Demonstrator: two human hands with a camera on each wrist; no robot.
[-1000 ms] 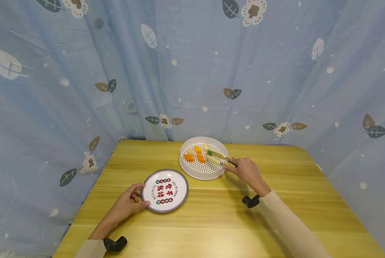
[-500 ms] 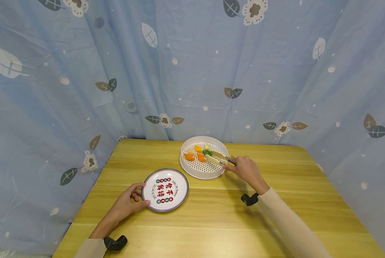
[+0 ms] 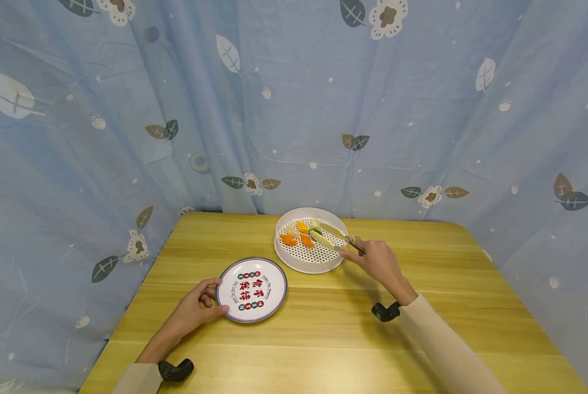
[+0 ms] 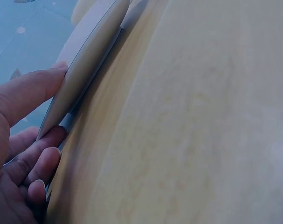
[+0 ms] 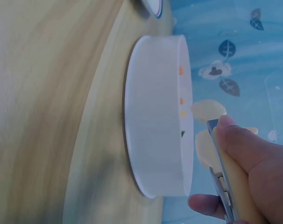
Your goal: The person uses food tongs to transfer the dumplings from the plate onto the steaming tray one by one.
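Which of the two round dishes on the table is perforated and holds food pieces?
The white perforated tray at the far side, where the right hand works with tongs. The printed plate held by the left hand is solid and bare.

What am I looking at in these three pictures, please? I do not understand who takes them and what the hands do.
A person works at a wooden table with bare hands. One camera sits on the head; one on each wrist gives the two close pictures. The left hand holds the rim of a printed plate. The right hand grips tongs that reach into a white perforated tray with orange and pale food pieces. A blue flowered curtain hangs behind.
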